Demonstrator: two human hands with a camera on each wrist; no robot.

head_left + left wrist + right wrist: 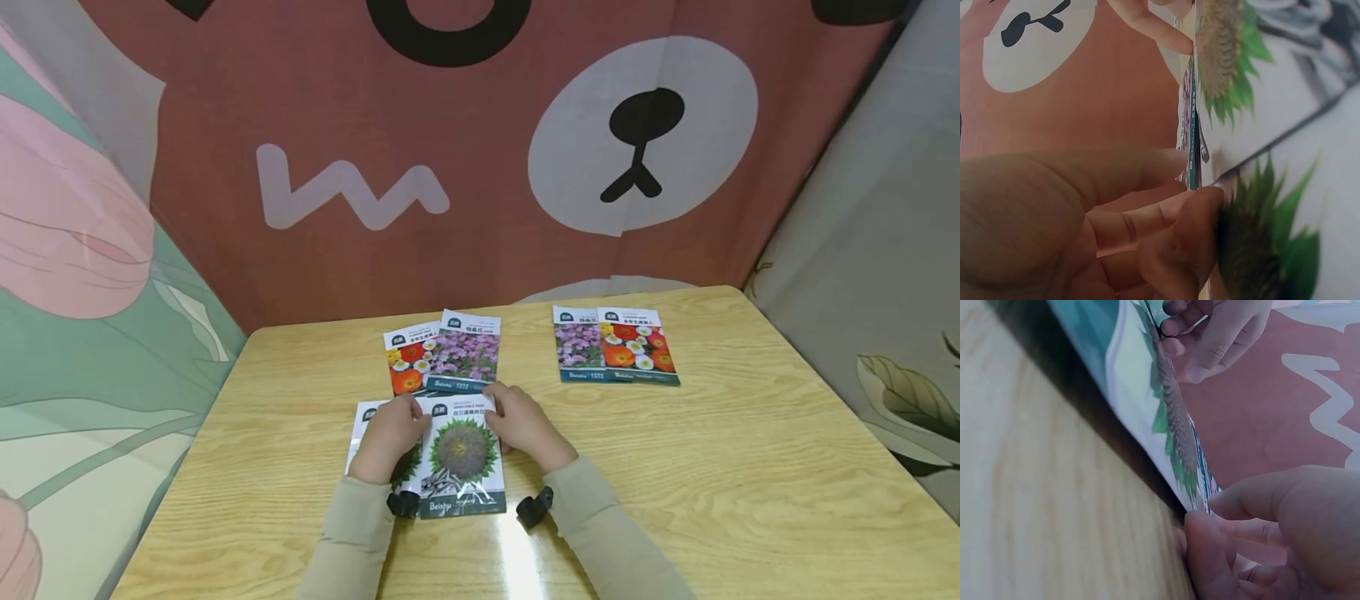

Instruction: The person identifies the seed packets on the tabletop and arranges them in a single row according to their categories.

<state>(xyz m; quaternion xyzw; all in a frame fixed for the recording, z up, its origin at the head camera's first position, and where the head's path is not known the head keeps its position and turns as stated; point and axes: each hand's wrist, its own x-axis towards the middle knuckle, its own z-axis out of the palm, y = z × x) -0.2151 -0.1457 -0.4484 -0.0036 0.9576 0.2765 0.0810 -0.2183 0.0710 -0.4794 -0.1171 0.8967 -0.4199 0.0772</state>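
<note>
A sunflower seed packet (463,454), white with a green lower band, lies at the front and overlaps a second sunflower packet (411,468) on its left. My left hand (392,435) lies over that second packet, its thumb and curled finger pinching the front packet's upper left edge. In the left wrist view, the left fingers (1194,228) meet the packet's corner. At the opposite upper edge, my right hand (528,427) pinches the front packet between thumb and finger. The right wrist view shows the right fingertips (1207,540) on its edge, which is slightly raised from the wood.
Behind my hands, a purple-flower packet (467,354) overlaps an orange-flower packet (407,379). Farther right, another orange-flower packet (639,346) partly covers a purple one (577,346). All lie on the wooden table (712,483), with a printed curtain (360,275) behind.
</note>
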